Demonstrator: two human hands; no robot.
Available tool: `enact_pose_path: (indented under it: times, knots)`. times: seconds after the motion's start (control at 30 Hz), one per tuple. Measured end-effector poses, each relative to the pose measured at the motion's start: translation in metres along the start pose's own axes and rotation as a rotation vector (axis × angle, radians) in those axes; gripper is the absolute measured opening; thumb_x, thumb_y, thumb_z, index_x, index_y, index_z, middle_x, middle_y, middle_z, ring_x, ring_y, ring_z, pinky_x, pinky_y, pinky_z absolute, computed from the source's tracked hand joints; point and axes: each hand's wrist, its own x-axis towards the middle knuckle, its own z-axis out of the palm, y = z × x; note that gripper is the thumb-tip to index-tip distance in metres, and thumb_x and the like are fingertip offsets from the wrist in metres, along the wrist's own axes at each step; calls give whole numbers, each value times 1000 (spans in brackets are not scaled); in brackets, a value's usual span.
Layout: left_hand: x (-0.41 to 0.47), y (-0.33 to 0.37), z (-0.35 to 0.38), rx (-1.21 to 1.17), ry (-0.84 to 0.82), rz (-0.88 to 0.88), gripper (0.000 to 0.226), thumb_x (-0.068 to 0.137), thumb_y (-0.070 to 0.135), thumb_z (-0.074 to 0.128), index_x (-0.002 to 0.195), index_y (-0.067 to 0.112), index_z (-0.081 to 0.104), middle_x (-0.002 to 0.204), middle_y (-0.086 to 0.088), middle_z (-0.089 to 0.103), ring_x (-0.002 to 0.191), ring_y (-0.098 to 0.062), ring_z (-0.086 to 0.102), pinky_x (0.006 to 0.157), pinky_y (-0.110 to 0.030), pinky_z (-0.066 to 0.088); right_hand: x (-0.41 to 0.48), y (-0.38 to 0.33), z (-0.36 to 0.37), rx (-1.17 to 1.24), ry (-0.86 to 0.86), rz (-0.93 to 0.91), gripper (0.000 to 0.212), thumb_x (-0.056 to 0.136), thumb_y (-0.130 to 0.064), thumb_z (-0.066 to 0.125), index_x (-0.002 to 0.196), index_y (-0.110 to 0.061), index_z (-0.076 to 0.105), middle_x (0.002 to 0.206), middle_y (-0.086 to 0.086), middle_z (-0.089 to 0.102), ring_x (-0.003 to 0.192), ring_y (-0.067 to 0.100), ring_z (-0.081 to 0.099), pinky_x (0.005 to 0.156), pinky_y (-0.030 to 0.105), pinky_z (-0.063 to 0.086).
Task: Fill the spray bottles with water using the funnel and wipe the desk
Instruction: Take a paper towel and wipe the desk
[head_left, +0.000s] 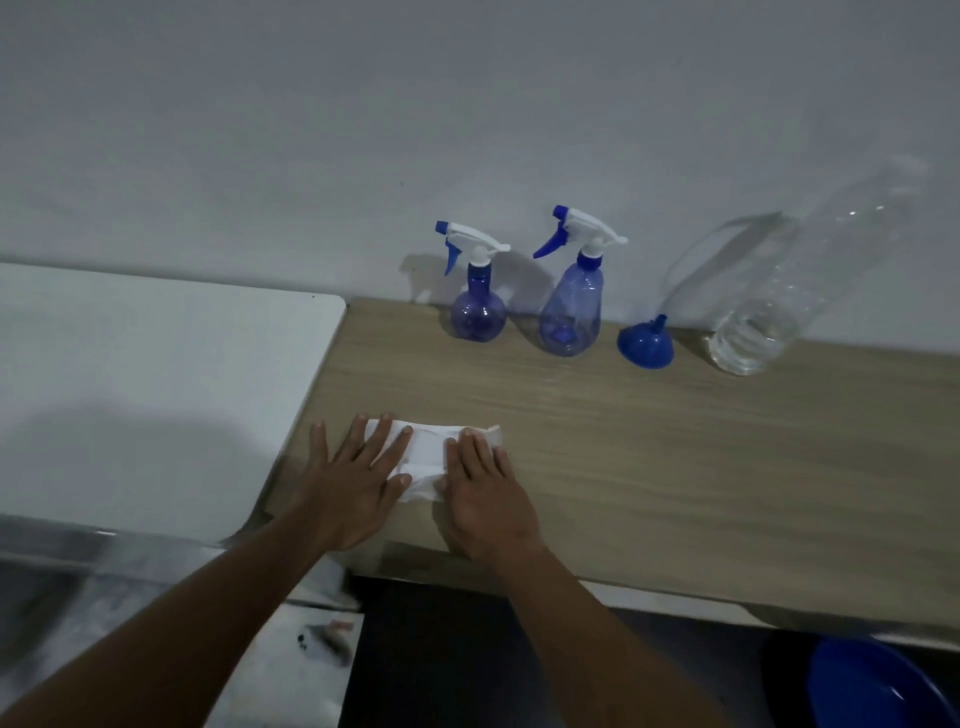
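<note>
A white cloth (430, 457) lies flat on the wooden desk (675, 467) near its front left corner. My left hand (358, 478) rests flat on the cloth's left side, fingers spread. My right hand (485, 493) presses flat on its right side. Two blue spray bottles stand at the back by the wall: a round one (477, 312) and a taller one (571, 312) to its right. A blue funnel (645, 343) sits upside down beside them. A large clear plastic bottle (769, 301) with a little water at the bottom stands further right.
A white table (156, 374) adjoins the desk on the left. A blue basin (878, 686) sits on the floor at the lower right, under the desk edge. The wall runs right behind the bottles.
</note>
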Motion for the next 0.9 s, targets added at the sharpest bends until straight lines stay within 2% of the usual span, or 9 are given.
enact_pose_path:
  times: [0.13, 0.23, 0.33, 0.4, 0.47, 0.53, 0.63, 0.8, 0.9]
  knots:
    - [-19, 30, -3, 37, -33, 16, 74, 97, 62, -6, 155, 27, 24, 160, -6, 33, 145, -40, 31, 104, -77, 20, -35, 15, 1, 2, -39, -2, 63, 105, -36, 4, 159, -6, 0, 168, 14, -5, 156, 26, -8, 122, 38, -10]
    - [-29, 59, -3, 66, -25, 31, 67, 100, 59, 6, 151, 25, 34, 154, -8, 43, 139, -43, 41, 98, -78, 25, -64, 33, 2, 2, -37, -14, 76, 93, -41, -10, 159, -5, 0, 168, 15, -5, 156, 27, -8, 122, 37, -10]
    - [-35, 98, -2, 53, -35, 25, 69, 99, 61, 2, 154, 27, 27, 158, -6, 36, 142, -43, 34, 101, -78, 20, -96, 61, 1, 18, -7, -17, 67, 101, -38, 0, 159, -4, 3, 168, 16, -1, 156, 27, -6, 123, 38, -7]
    - [-36, 130, -7, 28, -44, 21, 78, 92, 65, -14, 157, 31, 10, 165, -3, 16, 150, -40, 17, 106, -77, 9, -116, 84, 0, 26, 2, -20, 64, 104, -36, 7, 159, -4, 5, 168, 16, 0, 156, 27, -4, 124, 39, -5]
    - [-36, 163, -13, -14, -45, 17, 85, 78, 68, -31, 154, 34, -13, 164, 3, -12, 152, -36, -6, 110, -73, -3, -138, 109, -3, 23, 14, -23, 76, 95, -42, -5, 159, -3, 6, 167, 17, 2, 156, 27, -2, 124, 40, -3]
    - [-35, 198, -18, -46, -49, 16, 83, 74, 67, -30, 151, 36, -23, 162, 6, -24, 150, -32, -20, 112, -71, -10, -157, 137, -5, 6, 20, -16, 80, 91, -43, -7, 159, -4, 7, 167, 16, 3, 156, 27, -1, 125, 41, 0]
    - [-28, 246, -30, -54, -71, 30, 81, 75, 63, -24, 151, 36, -24, 162, 6, -26, 149, -31, -24, 111, -71, -12, -184, 178, -14, 5, 31, -5, 77, 94, -44, -2, 159, -4, 11, 167, 16, 6, 156, 27, 2, 126, 41, 2]
    - [-5, 314, -45, -76, -95, 43, 61, 99, 57, 2, 152, 38, -21, 162, 7, -25, 149, -31, -26, 110, -71, -14, -214, 240, -30, 4, 71, 31, 73, 98, -43, 4, 158, -4, 22, 166, 16, 16, 155, 28, 12, 124, 41, 8]
    - [7, 349, -55, -76, -91, 69, 61, 100, 57, 3, 153, 37, -20, 163, 6, -25, 149, -32, -24, 109, -71, -14, -229, 273, -36, 2, 87, 48, 77, 96, -45, 1, 158, -4, 21, 166, 16, 16, 156, 27, 10, 126, 42, 11]
